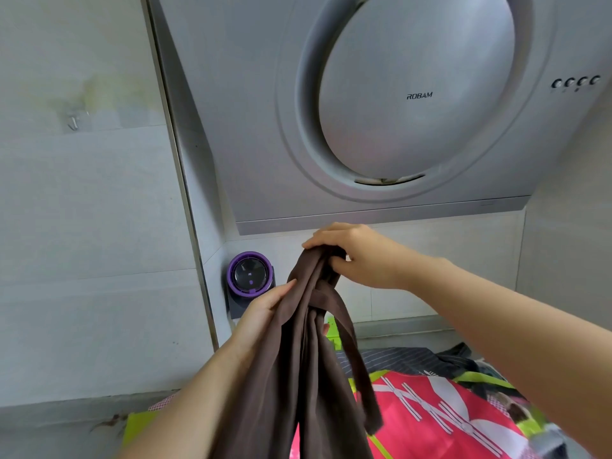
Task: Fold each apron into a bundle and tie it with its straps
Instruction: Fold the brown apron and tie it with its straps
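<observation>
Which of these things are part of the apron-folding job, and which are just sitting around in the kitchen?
Part of the job: brown cloth apron, its hanging brown strap, right hand, left hand, pink patterned cloth with lime edging, probably another apron.
Just lying about: grey range hood with round front, purple-ringed round gadget, small wall hook.

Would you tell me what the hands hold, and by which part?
The brown apron: the right hand grips its bunched top, the left hand clasps the hanging cloth lower down.

One readable word — "ROBAM" — stands on the range hood [390, 104]'s round grey panel.
</observation>
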Motion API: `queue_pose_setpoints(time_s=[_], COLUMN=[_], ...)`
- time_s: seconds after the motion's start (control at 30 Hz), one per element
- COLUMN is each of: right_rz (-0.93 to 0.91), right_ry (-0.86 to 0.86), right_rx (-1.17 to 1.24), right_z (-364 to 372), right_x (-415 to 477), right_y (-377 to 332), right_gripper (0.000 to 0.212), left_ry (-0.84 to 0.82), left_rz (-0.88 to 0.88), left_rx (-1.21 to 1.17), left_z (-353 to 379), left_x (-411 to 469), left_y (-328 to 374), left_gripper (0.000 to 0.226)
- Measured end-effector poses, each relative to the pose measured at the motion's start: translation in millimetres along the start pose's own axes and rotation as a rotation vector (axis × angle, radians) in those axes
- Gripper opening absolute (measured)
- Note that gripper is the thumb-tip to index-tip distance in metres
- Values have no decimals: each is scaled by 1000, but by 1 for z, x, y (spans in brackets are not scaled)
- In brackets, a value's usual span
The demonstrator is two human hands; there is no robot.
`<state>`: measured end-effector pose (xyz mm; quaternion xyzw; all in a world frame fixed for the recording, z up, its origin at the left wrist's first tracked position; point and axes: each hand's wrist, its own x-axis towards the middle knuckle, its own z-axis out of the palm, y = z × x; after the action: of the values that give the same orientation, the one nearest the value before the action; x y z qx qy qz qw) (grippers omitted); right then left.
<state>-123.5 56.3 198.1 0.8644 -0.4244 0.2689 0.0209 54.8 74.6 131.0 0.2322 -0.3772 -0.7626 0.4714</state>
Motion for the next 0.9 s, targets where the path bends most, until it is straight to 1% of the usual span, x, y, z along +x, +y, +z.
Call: queue_pose_setpoints(time_s=[0.1, 0.17, 0.23, 0.37, 0.5, 0.57, 0.6, 0.67, 0.73, 0.83, 0.9], right_rz=[-27, -58, -87, -57, 104, 152, 167, 201, 219, 210, 230], right_ry=[46, 18, -10, -43, -226, -314, -331, -305, -229, -49, 93], right_rx=[-95, -171, -216, -97, 9, 28, 60, 163, 203, 116, 126], right_z=[4, 5, 6, 5, -5, -10, -12, -12, -9, 3, 10], right_x=[-2, -2, 0, 6, 11, 12, 11, 10, 10, 13, 14], right_y=[3, 7, 8, 11, 10, 10, 10, 10, 10, 12, 14], right_gripper=[44, 44, 43, 38, 39, 38, 38, 39, 40, 48, 53], left_ry=[7, -15, -14, 25, 72, 80, 84, 99, 130, 144, 141], left_rz=[-5, -17, -9, -4, -47, -65, -69, -78, -61, -37, -36], left_rx=[-53, -65, -51, 47, 140, 166, 192, 263, 373, 471, 498], left_z=[1, -3, -5, -3, -4, -6, -7, -8, -9, -7, -7], left_x=[4, 8, 11, 13, 16, 18, 18, 19, 19, 18, 18], left_y=[0, -2, -4, -1, 1, 1, 1, 1, 1, 1, 0], left_gripper=[33, 44, 46, 31, 30, 30, 31, 33, 42, 50, 51])
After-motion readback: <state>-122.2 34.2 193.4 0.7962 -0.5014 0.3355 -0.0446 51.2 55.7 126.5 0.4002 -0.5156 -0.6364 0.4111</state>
